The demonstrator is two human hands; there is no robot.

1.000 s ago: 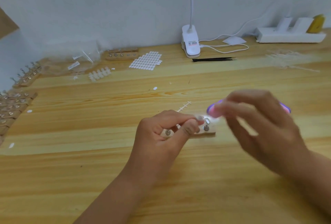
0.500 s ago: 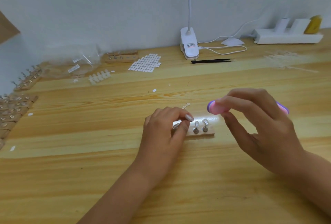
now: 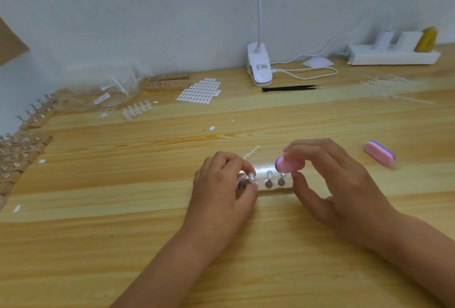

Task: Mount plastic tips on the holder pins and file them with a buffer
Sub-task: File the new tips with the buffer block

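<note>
A small wooden holder [image 3: 273, 192] with metal pins lies on the table in front of me. My left hand [image 3: 221, 189] covers its left end, and its curled fingers grip the block around the left pin. A clear plastic tip [image 3: 270, 175] stands on the middle pin. My right hand [image 3: 334, 179] pinches a pink and purple buffer [image 3: 290, 164] between thumb and fingers. It holds the buffer just above the rightmost pin [image 3: 281, 180], whose tip is hidden behind the buffer.
A second pink buffer [image 3: 379, 153] lies to the right. An empty tip sprue [image 3: 251, 152] sits behind the holder. Further back are a sheet of adhesive tabs [image 3: 200, 91], black tweezers [image 3: 290, 88], a lamp clamp [image 3: 259, 67] and a power strip [image 3: 394, 56]. More holders [image 3: 17, 152] line the left edge.
My right hand has moved the buffer left and down onto the rightmost pin, which uncovers the second buffer behind it. My left hand has shifted from the middle pins to the holder's left end.
</note>
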